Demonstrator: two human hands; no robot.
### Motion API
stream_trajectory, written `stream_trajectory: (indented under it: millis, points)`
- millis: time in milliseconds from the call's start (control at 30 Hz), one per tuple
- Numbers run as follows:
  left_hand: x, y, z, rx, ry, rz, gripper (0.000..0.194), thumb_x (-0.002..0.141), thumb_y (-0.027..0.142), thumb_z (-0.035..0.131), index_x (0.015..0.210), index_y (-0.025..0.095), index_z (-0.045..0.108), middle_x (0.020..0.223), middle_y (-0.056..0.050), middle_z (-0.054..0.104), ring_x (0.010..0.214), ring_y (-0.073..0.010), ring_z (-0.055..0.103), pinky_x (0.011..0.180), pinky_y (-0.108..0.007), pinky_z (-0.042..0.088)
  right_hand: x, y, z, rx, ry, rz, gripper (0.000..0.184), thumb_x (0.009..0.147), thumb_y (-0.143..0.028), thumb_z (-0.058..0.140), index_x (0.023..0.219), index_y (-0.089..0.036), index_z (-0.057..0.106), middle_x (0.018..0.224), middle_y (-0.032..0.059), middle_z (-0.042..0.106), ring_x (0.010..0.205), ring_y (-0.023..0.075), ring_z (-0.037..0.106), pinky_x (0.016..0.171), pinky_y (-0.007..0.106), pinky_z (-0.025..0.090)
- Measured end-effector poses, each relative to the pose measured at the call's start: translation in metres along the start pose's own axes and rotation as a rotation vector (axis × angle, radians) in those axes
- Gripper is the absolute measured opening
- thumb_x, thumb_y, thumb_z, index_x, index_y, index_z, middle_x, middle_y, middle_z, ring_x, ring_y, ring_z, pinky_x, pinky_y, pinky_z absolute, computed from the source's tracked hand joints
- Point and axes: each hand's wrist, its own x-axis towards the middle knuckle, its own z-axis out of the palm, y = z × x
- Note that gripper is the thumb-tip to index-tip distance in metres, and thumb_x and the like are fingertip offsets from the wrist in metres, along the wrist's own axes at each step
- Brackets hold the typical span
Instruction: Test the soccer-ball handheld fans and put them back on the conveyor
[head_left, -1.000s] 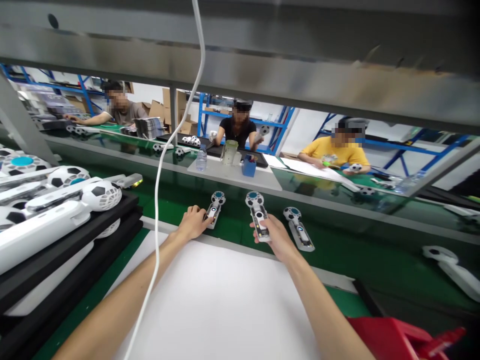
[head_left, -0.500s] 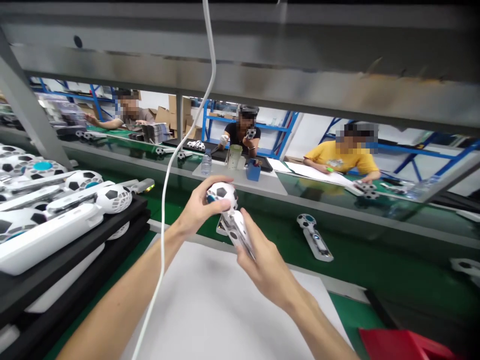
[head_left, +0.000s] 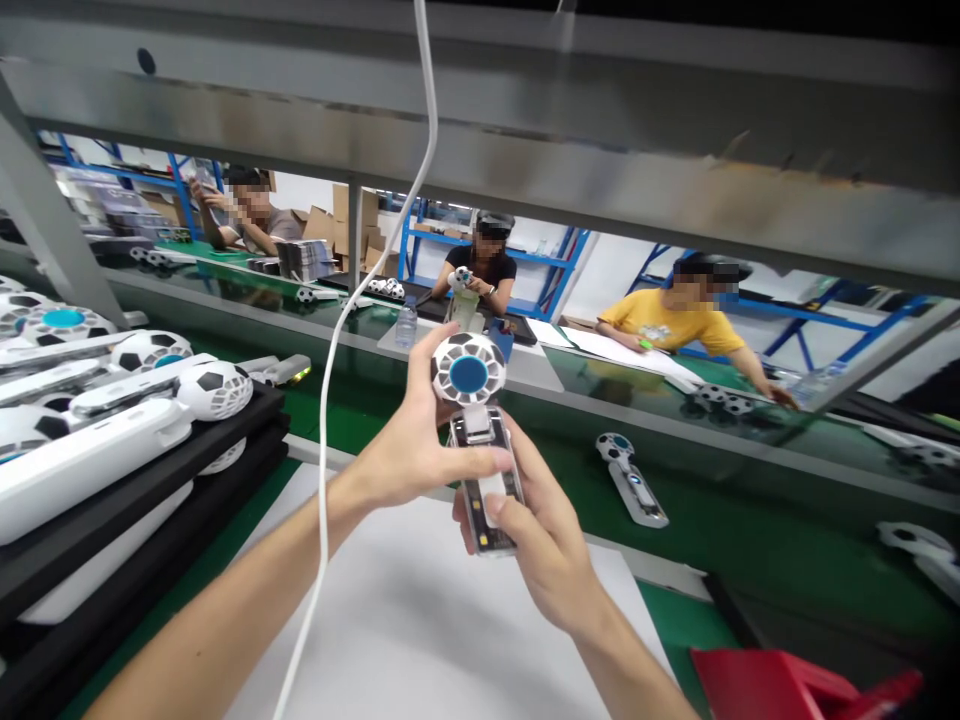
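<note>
Both my hands hold one handheld fan (head_left: 469,376) upright above the white sheet. Its round head has a black-and-white football pattern with a blue centre, and its handle shows a dark, clear-cased front. My left hand (head_left: 409,440) wraps the fan from the left, thumb lying across the upper handle. Lower down, my right hand (head_left: 544,530) grips the handle, with the thumb on the pale button area; its other fingers are partly hidden behind. Another fan (head_left: 632,482) lies to the right on the green belt.
Several fans sit piled on stacked black trays (head_left: 247,425) at left. A white cable (head_left: 325,430) hangs in front of my left forearm. A red container (head_left: 772,685) stands at lower right. Opposite, several people work, with a water bottle (head_left: 406,325) nearby. A metal beam (head_left: 480,150) crosses overhead.
My left hand has left the other fan on the belt and joined my right hand on the held one. The held fan was raised and turned, and its blue centre now faces me.
</note>
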Motion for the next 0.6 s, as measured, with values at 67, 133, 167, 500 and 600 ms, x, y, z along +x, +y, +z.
stream_trajectory:
  millis: [67,133,167,500,600]
  points:
    - [-0.002,0.001,0.006,-0.081,-0.039,-0.053,0.108,0.076,0.02,0.081,0.151,0.04,0.006,0.132,-0.006,0.053,0.111,-0.0251,0.063,0.1,-0.043,0.052,0.001,-0.001,0.001,0.04,0.022,-0.02,0.063,0.095,-0.032,0.059,0.152,-0.03,0.031,0.114,0.0095,0.061,0.076,0.0184,0.062,0.053,0.03,0.054]
    - [-0.003,0.002,0.01,-0.129,-0.042,-0.089,0.106,0.08,0.019,0.077,0.152,0.042,0.002,0.124,-0.005,0.058,0.108,-0.0239,0.065,0.093,-0.04,0.057,0.001,-0.002,0.001,0.07,0.024,-0.028,0.062,0.096,-0.032,0.058,0.152,-0.03,0.031,0.111,0.0094,0.062,0.075,0.0186,0.062,0.052,0.029,0.053]
    - [-0.004,0.003,0.011,-0.148,-0.04,-0.107,0.105,0.081,0.02,0.076,0.152,0.044,0.002,0.12,-0.005,0.06,0.104,-0.0238,0.066,0.083,-0.036,0.06,0.001,-0.003,0.002,0.076,0.014,-0.022,0.062,0.096,-0.032,0.057,0.152,-0.03,0.029,0.112,0.0093,0.061,0.076,0.0185,0.062,0.053,0.029,0.054]
    - [-0.003,0.016,0.013,-0.211,-0.013,-0.105,0.104,0.079,0.017,0.078,0.153,0.041,0.008,0.126,-0.006,0.062,0.126,-0.0305,0.057,0.09,-0.04,0.059,-0.008,-0.017,0.005,0.095,-0.109,0.03,0.078,0.094,-0.026,0.062,0.157,-0.036,0.016,0.106,0.0045,0.06,0.085,0.0165,0.059,0.07,0.03,0.054]
    - [-0.004,0.017,0.013,-0.202,-0.031,-0.166,0.098,0.081,0.02,0.076,0.151,0.039,0.011,0.125,-0.007,0.063,0.11,-0.027,0.067,0.08,-0.035,0.062,-0.007,-0.015,0.006,0.129,-0.087,0.008,0.075,0.093,-0.024,0.06,0.155,-0.037,0.021,0.102,0.0038,0.062,0.085,0.0182,0.06,0.067,0.03,0.055]
